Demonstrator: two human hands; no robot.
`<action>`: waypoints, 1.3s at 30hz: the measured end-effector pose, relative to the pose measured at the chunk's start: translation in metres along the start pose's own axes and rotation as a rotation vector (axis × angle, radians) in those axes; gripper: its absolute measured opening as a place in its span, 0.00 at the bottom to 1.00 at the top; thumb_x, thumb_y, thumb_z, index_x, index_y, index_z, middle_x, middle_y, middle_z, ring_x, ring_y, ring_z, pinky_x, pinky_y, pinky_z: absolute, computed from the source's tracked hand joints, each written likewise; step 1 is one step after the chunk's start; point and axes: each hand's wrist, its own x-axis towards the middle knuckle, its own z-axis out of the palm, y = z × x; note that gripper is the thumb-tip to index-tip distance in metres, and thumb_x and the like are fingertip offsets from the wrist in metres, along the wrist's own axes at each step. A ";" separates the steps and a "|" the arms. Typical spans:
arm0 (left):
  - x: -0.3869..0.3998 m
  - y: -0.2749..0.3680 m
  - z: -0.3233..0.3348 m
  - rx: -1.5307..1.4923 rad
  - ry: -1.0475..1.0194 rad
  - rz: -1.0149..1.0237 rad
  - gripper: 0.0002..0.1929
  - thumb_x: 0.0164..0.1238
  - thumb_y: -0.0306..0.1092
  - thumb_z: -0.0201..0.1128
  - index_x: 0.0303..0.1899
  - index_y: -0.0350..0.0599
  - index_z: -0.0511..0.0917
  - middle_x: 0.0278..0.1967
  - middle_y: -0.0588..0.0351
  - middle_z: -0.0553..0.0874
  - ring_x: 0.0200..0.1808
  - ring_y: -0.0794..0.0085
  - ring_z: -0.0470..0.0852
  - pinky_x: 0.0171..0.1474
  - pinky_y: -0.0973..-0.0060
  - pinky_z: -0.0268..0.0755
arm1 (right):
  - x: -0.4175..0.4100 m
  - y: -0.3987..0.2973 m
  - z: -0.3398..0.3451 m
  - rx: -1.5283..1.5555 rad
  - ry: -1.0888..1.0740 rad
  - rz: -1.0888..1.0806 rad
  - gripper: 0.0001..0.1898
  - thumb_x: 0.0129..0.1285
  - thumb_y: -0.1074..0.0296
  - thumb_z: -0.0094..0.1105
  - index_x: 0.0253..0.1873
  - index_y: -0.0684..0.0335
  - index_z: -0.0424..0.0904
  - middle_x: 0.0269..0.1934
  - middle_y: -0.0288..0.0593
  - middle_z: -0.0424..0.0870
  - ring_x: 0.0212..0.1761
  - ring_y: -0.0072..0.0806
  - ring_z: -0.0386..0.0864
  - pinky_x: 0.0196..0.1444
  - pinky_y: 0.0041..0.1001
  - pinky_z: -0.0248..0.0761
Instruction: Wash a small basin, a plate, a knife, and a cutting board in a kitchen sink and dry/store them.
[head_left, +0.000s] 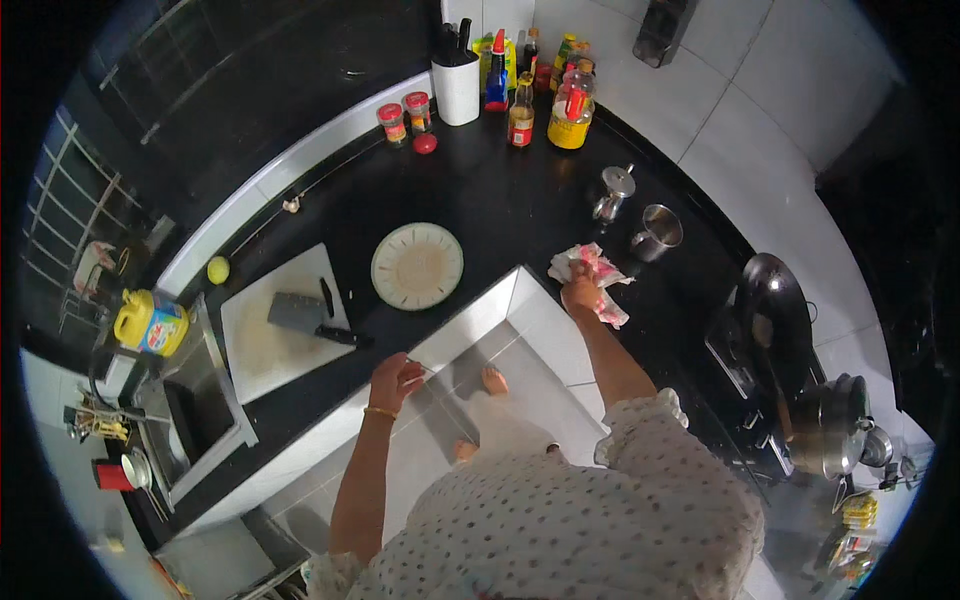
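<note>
My right hand (581, 289) presses a crumpled pink and white cloth (611, 311) onto the black countertop (510, 202), right of the inner corner. My left hand (394, 382) hovers by the counter's front edge with its fingers curled. A thin pale line shows at its fingertips, and I cannot tell whether it is something held. Nearest to that hand, a cleaver (296, 311) and a black-handled knife (327, 296) lie on a white cutting board (251, 367). A pale round plate (418, 266) sits to the right of the board.
A steel mug (660, 231) and a lidded metal pot (616, 187) stand beyond the cloth. To the right are a wok (776, 300) and a large steel pot (829, 435). Bottles (521, 112) and a knife block (456, 90) line the back. A sink (176, 420) is at left.
</note>
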 end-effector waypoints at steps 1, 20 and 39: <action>0.001 0.005 -0.006 0.006 0.015 0.007 0.13 0.63 0.39 0.59 0.45 0.45 0.74 0.33 0.51 0.83 0.36 0.63 0.83 0.39 0.66 0.77 | 0.002 -0.026 0.004 -0.011 -0.016 -0.020 0.25 0.51 0.69 0.52 0.58 0.47 0.70 0.64 0.41 0.62 0.64 0.45 0.62 0.54 0.49 0.63; 0.271 0.173 0.265 0.001 -0.545 0.032 0.29 0.63 0.34 0.60 0.62 0.39 0.58 0.49 0.43 0.75 0.46 0.51 0.81 0.48 0.58 0.76 | 0.354 -0.126 -0.050 0.562 -0.228 0.411 0.31 0.49 0.61 0.66 0.54 0.71 0.64 0.41 0.50 0.78 0.38 0.30 0.80 0.19 0.27 0.75; 0.510 0.221 0.472 0.370 -0.186 0.210 0.30 0.54 0.38 0.68 0.57 0.44 0.62 0.45 0.58 0.77 0.39 0.74 0.78 0.38 0.75 0.75 | 0.512 -0.172 0.075 0.906 -0.012 0.140 0.22 0.51 0.64 0.63 0.50 0.65 0.70 0.43 0.42 0.79 0.39 0.26 0.78 0.34 0.24 0.71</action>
